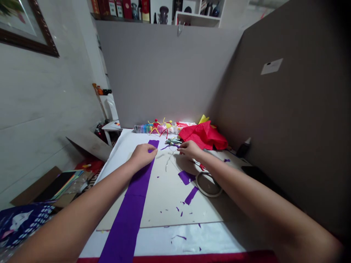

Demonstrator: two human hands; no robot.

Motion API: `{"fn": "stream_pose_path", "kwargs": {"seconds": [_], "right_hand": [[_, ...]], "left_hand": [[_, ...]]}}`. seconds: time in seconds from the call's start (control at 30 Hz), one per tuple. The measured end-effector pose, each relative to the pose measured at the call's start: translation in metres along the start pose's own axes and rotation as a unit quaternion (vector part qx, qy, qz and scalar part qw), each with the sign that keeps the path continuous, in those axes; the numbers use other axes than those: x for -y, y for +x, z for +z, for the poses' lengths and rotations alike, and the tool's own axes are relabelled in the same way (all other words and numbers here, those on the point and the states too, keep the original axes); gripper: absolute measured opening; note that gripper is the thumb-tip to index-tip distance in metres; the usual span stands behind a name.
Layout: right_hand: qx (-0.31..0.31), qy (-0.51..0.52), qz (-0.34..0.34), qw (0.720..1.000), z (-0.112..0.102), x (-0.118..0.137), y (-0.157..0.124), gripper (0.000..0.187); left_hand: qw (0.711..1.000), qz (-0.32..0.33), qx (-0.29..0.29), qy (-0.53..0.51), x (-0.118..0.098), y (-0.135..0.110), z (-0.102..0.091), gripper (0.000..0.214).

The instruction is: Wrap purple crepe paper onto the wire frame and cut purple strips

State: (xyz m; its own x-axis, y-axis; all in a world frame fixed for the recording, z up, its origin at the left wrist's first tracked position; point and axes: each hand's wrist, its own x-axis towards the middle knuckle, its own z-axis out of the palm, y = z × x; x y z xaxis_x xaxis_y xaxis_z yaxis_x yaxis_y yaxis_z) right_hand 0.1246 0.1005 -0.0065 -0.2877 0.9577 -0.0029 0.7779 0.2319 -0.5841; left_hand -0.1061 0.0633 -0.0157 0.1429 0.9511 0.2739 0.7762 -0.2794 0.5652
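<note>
Fingers of left hand (142,156) pinch purple strip (128,212); right hand (189,149) grip unclear beside wire (168,162); partition label (271,66) unreadable.

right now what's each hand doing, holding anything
Left hand: closed, pinching the far end of the purple paper strip.
Right hand: curled beside a thin wire; its grip cannot be told.

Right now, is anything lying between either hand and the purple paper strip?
Nothing visible for the left hand: it rests on the purple paper strip near its far end. Between the strip and the right hand lies only a thin wire.
</note>
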Motion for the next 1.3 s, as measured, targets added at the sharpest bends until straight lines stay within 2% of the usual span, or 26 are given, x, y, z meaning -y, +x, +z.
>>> {"fn": "stream_pose_path", "kwargs": {"seconds": [0.1, 0.2, 0.27, 0.37, 0.43, 0.5, 0.6, 0.63, 0.7, 0.83, 0.9, 1.0, 1.1, 1.17, 1.23, 1.3], "right_hand": [[-0.03, -0.059, -0.01, 0.998, 0.01, -0.006, 0.008, 0.03], [-0.063, -0.102, -0.043, 0.992, 0.012, -0.005, 0.004, 0.03], [-0.08, -0.119, -0.078, 0.987, 0.009, 0.0, -0.009, 0.03], [-0.074, -0.129, -0.148, 0.978, 0.009, 0.014, -0.051, 0.027], [-0.038, -0.131, -0.202, 0.97, 0.016, 0.024, -0.089, 0.028], [0.006, -0.134, -0.243, 0.961, 0.026, 0.032, -0.127, 0.036], [0.107, -0.154, -0.269, 0.945, 0.043, 0.038, -0.172, 0.081], [0.141, -0.156, -0.267, 0.94, 0.047, 0.038, -0.182, 0.088], [0.168, -0.148, -0.27, 0.936, 0.054, 0.039, -0.197, 0.094], [0.19, -0.12, -0.299, 0.927, 0.06, 0.047, -0.202, 0.094], [0.184, -0.116, -0.274, 0.937, 0.063, 0.053, -0.19, 0.093], [0.135, -0.122, -0.218, 0.959, 0.069, 0.062, -0.163, 0.095], [0.15, -0.12, -0.234, 0.953, 0.074, 0.067, -0.151, 0.09], [0.173, -0.121, -0.271, 0.939, 0.074, 0.068, -0.161, 0.091], [0.196, -0.121, -0.312, 0.922, 0.073, 0.067, -0.184, 0.094], [0.195, -0.115, -0.363, 0.904, 0.073, 0.06, -0.212, 0.088]], "left_hand": [[0.996, 0.014, -0.022, 0.086, 0.021, 0.006, 0.003, 0.022], [0.988, 0.016, -0.032, 0.153, 0.038, 0.01, 0.006, 0.023], [0.982, 0.021, -0.028, 0.185, 0.047, 0.011, 0.008, 0.025], [0.977, 0.03, -0.013, 0.212, 0.056, 0.012, 0.012, 0.028], [0.975, 0.035, -0.004, 0.22, 0.059, 0.013, 0.016, 0.029], [0.974, 0.038, 0.002, 0.225, 0.061, 0.013, 0.019, 0.029], [0.972, 0.038, 0.003, 0.231, 0.061, 0.011, 0.022, 0.029], [0.972, 0.036, 0.002, 0.234, 0.061, 0.01, 0.022, 0.029], [0.971, 0.032, 0.0, 0.239, 0.06, 0.008, 0.021, 0.029], [0.97, 0.015, -0.005, 0.242, 0.06, 0.004, 0.017, 0.028], [0.971, 0.003, -0.007, 0.239, 0.06, 0.004, 0.016, 0.028], [0.972, -0.013, -0.005, 0.235, 0.06, 0.004, 0.016, 0.028], [0.972, -0.028, -0.002, 0.232, 0.059, 0.003, 0.017, 0.028], [0.972, -0.038, -0.002, 0.231, 0.059, 0.002, 0.018, 0.029], [0.973, -0.046, -0.002, 0.228, 0.06, 0.002, 0.018, 0.029], [0.973, -0.054, -0.001, 0.225, 0.061, 0.002, 0.018, 0.029]]}}
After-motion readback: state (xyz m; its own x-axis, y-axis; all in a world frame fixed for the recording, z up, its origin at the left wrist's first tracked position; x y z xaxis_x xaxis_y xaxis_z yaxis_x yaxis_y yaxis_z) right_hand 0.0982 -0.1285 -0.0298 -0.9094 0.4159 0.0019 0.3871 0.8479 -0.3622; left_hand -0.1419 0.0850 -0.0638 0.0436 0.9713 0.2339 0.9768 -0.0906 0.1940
